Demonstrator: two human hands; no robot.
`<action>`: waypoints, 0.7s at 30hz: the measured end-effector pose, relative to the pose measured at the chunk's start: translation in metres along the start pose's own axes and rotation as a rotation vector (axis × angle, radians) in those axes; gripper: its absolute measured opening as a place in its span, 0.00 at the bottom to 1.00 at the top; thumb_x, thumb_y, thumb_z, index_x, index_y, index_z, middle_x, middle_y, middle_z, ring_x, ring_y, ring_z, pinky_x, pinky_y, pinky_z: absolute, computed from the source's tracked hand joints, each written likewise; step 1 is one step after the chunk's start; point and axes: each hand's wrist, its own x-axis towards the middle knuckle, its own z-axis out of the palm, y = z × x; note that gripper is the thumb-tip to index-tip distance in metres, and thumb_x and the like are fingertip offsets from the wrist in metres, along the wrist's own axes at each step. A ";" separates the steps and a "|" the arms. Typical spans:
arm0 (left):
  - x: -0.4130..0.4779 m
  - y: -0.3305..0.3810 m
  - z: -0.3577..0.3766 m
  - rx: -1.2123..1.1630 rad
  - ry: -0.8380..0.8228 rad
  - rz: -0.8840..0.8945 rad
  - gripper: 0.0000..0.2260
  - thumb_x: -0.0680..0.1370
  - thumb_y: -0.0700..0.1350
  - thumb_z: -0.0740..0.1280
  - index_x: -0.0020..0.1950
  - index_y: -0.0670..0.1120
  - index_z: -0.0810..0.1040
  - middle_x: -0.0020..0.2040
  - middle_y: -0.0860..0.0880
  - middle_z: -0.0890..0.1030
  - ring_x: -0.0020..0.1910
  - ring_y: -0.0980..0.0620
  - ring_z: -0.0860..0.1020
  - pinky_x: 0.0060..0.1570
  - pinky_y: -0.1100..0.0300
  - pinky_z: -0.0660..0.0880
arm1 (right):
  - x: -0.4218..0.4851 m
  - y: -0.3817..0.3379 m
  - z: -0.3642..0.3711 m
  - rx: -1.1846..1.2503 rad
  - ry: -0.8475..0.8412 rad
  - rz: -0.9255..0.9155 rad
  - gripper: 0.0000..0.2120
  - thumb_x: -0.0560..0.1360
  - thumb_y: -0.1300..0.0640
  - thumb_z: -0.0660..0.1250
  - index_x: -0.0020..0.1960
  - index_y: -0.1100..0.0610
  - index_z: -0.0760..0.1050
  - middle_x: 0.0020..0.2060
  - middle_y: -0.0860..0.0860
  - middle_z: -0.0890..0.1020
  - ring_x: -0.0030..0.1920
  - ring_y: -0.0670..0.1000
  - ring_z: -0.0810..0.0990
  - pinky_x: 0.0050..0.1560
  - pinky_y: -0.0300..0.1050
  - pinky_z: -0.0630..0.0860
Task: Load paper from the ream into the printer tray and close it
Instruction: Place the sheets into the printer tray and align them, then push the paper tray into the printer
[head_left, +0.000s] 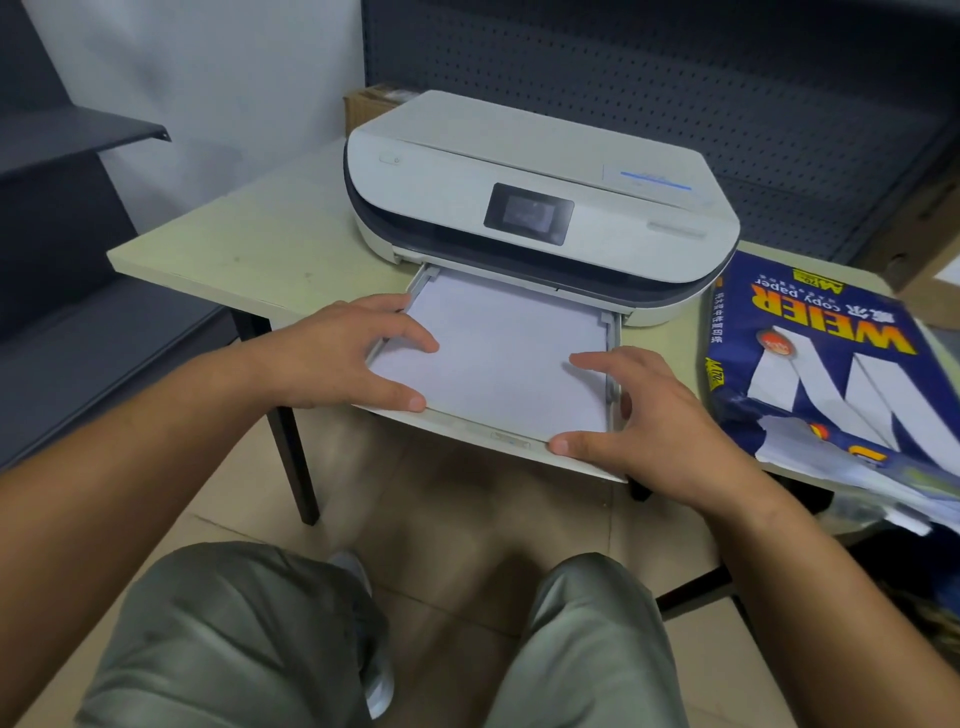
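Note:
A white printer (540, 192) stands on a pale table (249, 244). Its paper tray (614, 332) is pulled out toward me over the table's front edge, with a stack of white paper (498, 353) lying flat in it. My left hand (337, 348) rests on the tray's left side, fingers spread on the paper's left edge, thumb at the front rim. My right hand (644, 415) is at the tray's front right corner, fingers spread over the paper and the right rail, thumb on the front lip. The blue ream wrapper (810, 364), torn open at its near end, lies to the right.
A dark pegboard wall (675, 78) rises behind the printer, and a brown cardboard box (369, 106) sits behind its left end. Grey shelves (78, 135) stand at the left. My knees in grey trousers (234, 639) are below the table over a tiled floor.

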 end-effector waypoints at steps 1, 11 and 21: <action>-0.001 0.000 0.000 0.005 -0.003 -0.010 0.30 0.63 0.70 0.73 0.64 0.69 0.73 0.80 0.56 0.59 0.77 0.50 0.60 0.73 0.54 0.60 | -0.001 -0.001 -0.001 -0.009 -0.005 0.005 0.43 0.61 0.34 0.77 0.73 0.39 0.67 0.74 0.46 0.65 0.69 0.50 0.71 0.69 0.52 0.72; -0.027 0.021 0.017 0.231 0.124 0.114 0.39 0.62 0.80 0.59 0.70 0.67 0.68 0.79 0.58 0.61 0.77 0.52 0.56 0.72 0.47 0.62 | -0.026 -0.027 -0.006 -0.236 0.003 -0.035 0.44 0.64 0.29 0.71 0.77 0.38 0.61 0.80 0.44 0.55 0.78 0.51 0.54 0.74 0.52 0.61; -0.029 0.018 0.027 0.201 0.224 0.171 0.34 0.66 0.75 0.61 0.69 0.63 0.74 0.74 0.60 0.71 0.73 0.55 0.64 0.66 0.56 0.64 | -0.025 -0.026 0.004 -0.315 0.089 -0.094 0.43 0.65 0.30 0.71 0.76 0.41 0.65 0.79 0.46 0.60 0.77 0.51 0.56 0.74 0.50 0.61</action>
